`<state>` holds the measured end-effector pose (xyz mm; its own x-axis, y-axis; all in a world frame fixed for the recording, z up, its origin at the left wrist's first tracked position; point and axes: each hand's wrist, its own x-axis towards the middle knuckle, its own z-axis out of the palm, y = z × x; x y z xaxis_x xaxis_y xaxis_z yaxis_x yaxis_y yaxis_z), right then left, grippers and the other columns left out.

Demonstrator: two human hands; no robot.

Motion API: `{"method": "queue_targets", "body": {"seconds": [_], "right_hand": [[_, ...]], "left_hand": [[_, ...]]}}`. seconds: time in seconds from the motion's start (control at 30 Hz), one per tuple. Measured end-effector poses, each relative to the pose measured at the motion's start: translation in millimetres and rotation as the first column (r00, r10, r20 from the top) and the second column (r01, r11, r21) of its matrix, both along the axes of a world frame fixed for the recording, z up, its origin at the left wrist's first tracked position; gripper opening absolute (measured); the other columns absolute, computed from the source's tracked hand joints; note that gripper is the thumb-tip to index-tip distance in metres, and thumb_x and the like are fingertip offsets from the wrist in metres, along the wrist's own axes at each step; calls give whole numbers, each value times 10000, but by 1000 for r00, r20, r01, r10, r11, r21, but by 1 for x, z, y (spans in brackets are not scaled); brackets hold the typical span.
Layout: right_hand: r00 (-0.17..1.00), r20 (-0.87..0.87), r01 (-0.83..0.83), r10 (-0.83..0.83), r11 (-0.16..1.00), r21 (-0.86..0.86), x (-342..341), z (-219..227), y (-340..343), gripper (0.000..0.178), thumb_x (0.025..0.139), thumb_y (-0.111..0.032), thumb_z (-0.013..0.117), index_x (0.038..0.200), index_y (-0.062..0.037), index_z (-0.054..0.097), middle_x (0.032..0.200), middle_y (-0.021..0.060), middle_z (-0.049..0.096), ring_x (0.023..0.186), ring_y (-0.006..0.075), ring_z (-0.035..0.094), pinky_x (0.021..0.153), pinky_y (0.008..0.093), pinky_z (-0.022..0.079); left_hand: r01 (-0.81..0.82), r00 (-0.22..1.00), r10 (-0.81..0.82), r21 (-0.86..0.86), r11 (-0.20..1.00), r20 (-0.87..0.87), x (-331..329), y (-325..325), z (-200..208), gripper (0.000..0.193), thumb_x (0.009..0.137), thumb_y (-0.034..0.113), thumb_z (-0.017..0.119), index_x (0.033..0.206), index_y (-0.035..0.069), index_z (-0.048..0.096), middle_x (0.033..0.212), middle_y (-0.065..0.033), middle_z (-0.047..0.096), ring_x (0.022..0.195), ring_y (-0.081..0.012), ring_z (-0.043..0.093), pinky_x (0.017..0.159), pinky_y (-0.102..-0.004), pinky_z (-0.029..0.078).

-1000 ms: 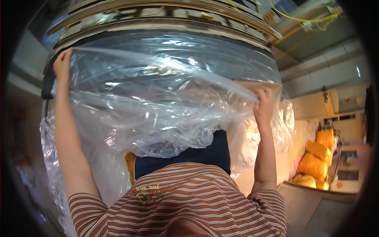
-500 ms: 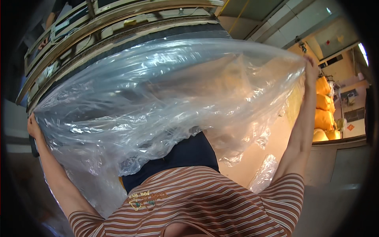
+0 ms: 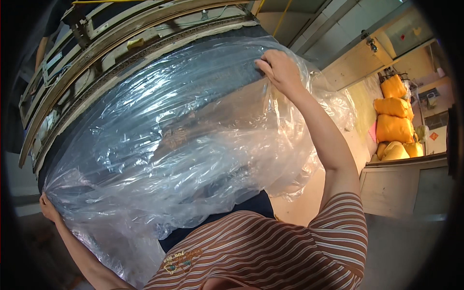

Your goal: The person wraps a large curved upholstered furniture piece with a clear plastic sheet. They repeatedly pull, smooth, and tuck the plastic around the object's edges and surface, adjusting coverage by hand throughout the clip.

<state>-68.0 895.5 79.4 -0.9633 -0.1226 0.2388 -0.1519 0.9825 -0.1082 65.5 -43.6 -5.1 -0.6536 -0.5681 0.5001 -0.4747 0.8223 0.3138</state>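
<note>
A large, wrinkled clear plastic sheet [image 3: 159,130] spreads across the front of me, over a dark surface at the far side and down towards my lap. My left hand [image 3: 47,207] is closed on its gathered corner at the far left, where creases fan out. My right hand [image 3: 284,72] is raised at the sheet's upper right, fingers pinched together on the film near its far edge. Loose folds of plastic hang to the right below that hand. Whether the sheet is one layer or a bag I cannot tell.
Beyond the sheet runs a long frame of worn rails [image 3: 121,41], with another person's arm [image 3: 41,53] behind it at the upper left. Orange sacks [image 3: 394,128] are stacked at the right, near an open door [image 3: 357,63] and a pale cabinet [image 3: 389,188].
My right hand has moved left from the far right, still with plastic in its fingers. My left hand is lower. The sheet has gone from taut to looser and flatter over the dark surface.
</note>
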Motion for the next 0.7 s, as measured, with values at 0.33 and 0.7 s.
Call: {"method": "queue_targets", "body": {"seconds": [0.33,0.7], "right_hand": [[956,-292,-63,-19,962,-267,-68,-12,0,197,804,-272,664,808,-79,623,715,81,621,739,272,579,679,380,431],[999,-5,-38,38,968,-249,-85,-6,-5,223,780,-296,610,808,-76,633,722,105,633,718,305,603,652,394,459]], "left_hand": [[103,995,-102,84,991,-17,10,-9,0,393,952,362,502,1138,45,641,1108,-90,663,1033,-220,605,912,-303,424],[200,977,-175,253,947,-121,87,-23,57,396,971,279,496,1252,8,563,1271,-111,573,1132,-211,546,966,-308,402]]}}
